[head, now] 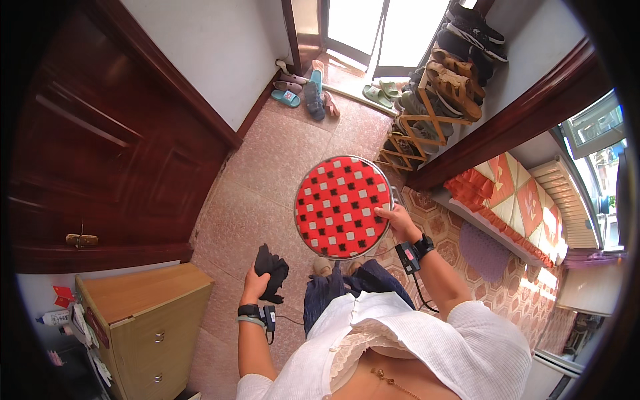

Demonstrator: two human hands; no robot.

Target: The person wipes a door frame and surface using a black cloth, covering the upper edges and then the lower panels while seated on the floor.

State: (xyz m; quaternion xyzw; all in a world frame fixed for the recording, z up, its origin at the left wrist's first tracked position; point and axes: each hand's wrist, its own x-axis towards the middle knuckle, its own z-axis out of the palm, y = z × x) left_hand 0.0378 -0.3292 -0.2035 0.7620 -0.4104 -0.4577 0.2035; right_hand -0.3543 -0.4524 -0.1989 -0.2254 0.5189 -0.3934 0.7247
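A round stool with a red, black and white checked seat and a metal rim is held up in front of me. My right hand grips its right edge, thumb on the seat and fingers underneath. A crumpled black cloth hangs from my left hand, whose fingers are closed around it. The stool covers part of the tiled floor, and its legs are mostly hidden below the seat.
A wooden drawer cabinet stands at my left, below a dark red door. Slippers lie on the floor ahead. A wooden shoe rack full of shoes lines the right wall. Beyond a doorway are a bed and a purple mat.
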